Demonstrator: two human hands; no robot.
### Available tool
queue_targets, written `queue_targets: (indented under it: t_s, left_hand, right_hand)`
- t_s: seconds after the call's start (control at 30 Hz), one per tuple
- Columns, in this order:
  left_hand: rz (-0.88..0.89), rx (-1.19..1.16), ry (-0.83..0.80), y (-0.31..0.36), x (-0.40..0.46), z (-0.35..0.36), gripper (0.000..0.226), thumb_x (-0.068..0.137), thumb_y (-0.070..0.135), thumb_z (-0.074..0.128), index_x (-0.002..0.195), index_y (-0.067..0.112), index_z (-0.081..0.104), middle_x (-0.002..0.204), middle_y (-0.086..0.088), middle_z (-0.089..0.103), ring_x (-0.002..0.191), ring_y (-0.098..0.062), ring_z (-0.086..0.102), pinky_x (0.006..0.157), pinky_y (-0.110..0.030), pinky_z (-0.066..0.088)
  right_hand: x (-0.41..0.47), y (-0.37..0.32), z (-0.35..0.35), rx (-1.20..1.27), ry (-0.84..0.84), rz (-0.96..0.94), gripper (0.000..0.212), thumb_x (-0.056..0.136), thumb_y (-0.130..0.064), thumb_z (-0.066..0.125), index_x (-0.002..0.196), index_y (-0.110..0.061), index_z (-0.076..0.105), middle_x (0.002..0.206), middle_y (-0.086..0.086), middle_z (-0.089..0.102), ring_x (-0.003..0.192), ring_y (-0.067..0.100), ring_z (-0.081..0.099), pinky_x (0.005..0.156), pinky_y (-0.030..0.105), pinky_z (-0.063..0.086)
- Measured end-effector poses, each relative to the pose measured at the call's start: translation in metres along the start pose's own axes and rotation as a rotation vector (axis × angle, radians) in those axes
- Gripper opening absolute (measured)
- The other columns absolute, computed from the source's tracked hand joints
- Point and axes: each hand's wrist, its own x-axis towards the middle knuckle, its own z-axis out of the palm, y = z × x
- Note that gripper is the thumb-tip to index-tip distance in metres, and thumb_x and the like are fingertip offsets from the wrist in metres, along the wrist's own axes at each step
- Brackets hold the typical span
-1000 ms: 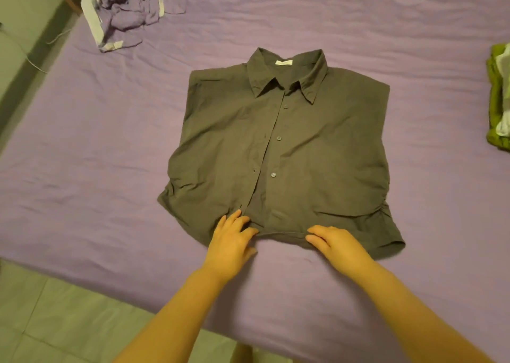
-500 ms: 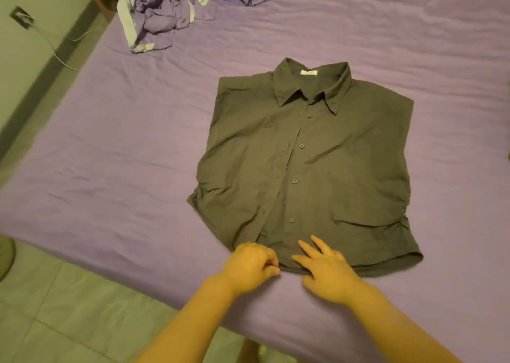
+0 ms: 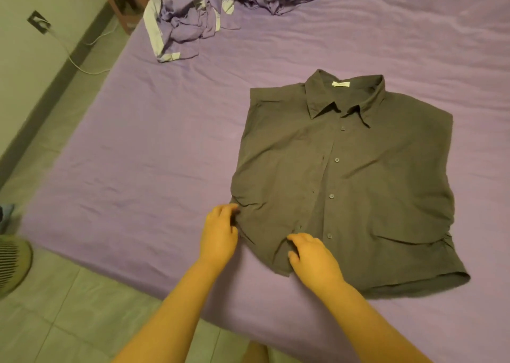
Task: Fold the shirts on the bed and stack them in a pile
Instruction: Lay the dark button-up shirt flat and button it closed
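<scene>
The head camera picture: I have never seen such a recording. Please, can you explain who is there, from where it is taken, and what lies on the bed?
The camera sits on a person's head and looks down, so you see only their two bare arms. A dark collared shirt lies flat, buttoned, on the purple bed. The left hand grips the shirt's left side edge; the right hand rests curled on the bottom hem. Crumpled purple-and-white clothes wait at the far corner.
</scene>
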Motion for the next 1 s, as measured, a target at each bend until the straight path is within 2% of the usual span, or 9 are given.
queue_targets:
  t_s: [0.07,0.2,0.33,0.43,0.53,0.7,0.77,0.87,1.0]
  left_hand:
    - [-0.123,-0.053,-0.04,-0.014,0.011,0.0,0.052,0.077,-0.011,0.051,0.128,0.001,0.051,0.127,-0.017,0.053,0.118,-0.034,0.048,0.097,-0.032,0.036]
    - [0.048,-0.16,-0.171,-0.032,0.029,-0.002,0.037,0.086,0.007,0.059,0.124,0.006,0.058,0.123,-0.01,0.061,0.112,-0.027,0.056,0.091,-0.027,0.04]
    - [-0.022,-0.376,-0.204,-0.037,0.04,-0.017,0.018,0.086,0.003,0.064,0.092,0.02,0.067,0.092,0.0,0.065,0.084,-0.017,0.058,0.079,-0.031,0.046]
    - [-0.069,-0.537,-0.275,-0.039,0.043,-0.034,0.018,0.084,0.003,0.066,0.082,0.021,0.066,0.082,-0.008,0.066,0.069,-0.01,0.056,0.068,-0.021,0.047]
    - [-0.033,-0.51,-0.295,-0.042,0.041,-0.048,0.024,0.083,-0.005,0.063,0.079,0.019,0.064,0.069,-0.002,0.055,0.057,0.001,0.049,0.058,-0.009,0.04]
    - [0.081,-0.187,-0.378,-0.056,0.037,-0.049,0.019,0.078,0.011,0.055,0.072,0.027,0.064,0.072,0.004,0.049,0.064,-0.004,0.05,0.064,-0.017,0.036]
    - [0.105,-0.015,-0.498,-0.063,0.034,-0.042,0.027,0.085,0.005,0.053,0.104,0.012,0.07,0.083,-0.002,0.049,0.081,-0.017,0.055,0.075,-0.023,0.038]
    - [0.163,0.296,-0.657,-0.065,0.028,-0.036,0.054,0.086,0.019,0.044,0.14,0.021,0.044,0.106,-0.013,0.05,0.104,-0.032,0.05,0.089,-0.032,0.04]
    - [0.303,0.17,-0.28,-0.039,0.022,-0.026,0.054,0.074,0.035,0.032,0.108,0.02,0.071,0.088,-0.007,0.062,0.085,-0.034,0.057,0.074,-0.038,0.05]
  right_hand:
    - [0.007,-0.013,0.009,-0.004,0.033,0.149,0.046,0.1,-0.03,0.036,0.144,-0.022,0.03,0.139,0.003,0.043,0.119,0.025,0.047,0.092,0.034,0.042]
    - [0.013,-0.033,0.026,0.291,0.146,0.261,0.053,0.098,-0.021,0.046,0.147,-0.021,0.025,0.145,0.007,0.034,0.109,0.025,0.053,0.093,0.034,0.044]
    - [0.012,-0.041,0.027,0.567,0.448,0.337,0.05,0.09,0.001,0.055,0.137,-0.01,0.043,0.111,0.014,0.048,0.074,0.011,0.047,0.092,0.023,0.039]
    - [0.005,-0.039,0.014,0.609,0.622,0.361,0.034,0.088,0.004,0.055,0.119,-0.006,0.059,0.095,0.004,0.048,0.078,0.022,0.052,0.088,0.029,0.041]
    - [-0.003,-0.028,-0.001,0.47,0.783,0.321,0.019,0.088,0.006,0.053,0.099,-0.003,0.065,0.106,0.01,0.056,0.095,0.024,0.054,0.09,0.026,0.039]
    - [-0.003,-0.009,0.013,0.307,0.608,0.301,0.02,0.086,0.011,0.053,0.088,-0.001,0.069,0.122,0.019,0.053,0.108,0.033,0.054,0.09,0.028,0.037]
    - [-0.003,-0.006,0.026,0.325,0.52,0.355,0.023,0.088,0.011,0.049,0.092,0.002,0.07,0.13,0.022,0.049,0.115,0.037,0.051,0.096,0.029,0.036]
    - [-0.006,-0.005,0.043,0.336,0.379,0.434,0.026,0.092,0.005,0.045,0.104,0.001,0.068,0.141,0.02,0.041,0.127,0.036,0.042,0.106,0.035,0.032]
    - [-0.016,-0.005,0.049,0.382,0.405,0.399,0.026,0.093,-0.002,0.049,0.116,-0.005,0.06,0.133,0.014,0.05,0.12,0.031,0.049,0.098,0.036,0.04]
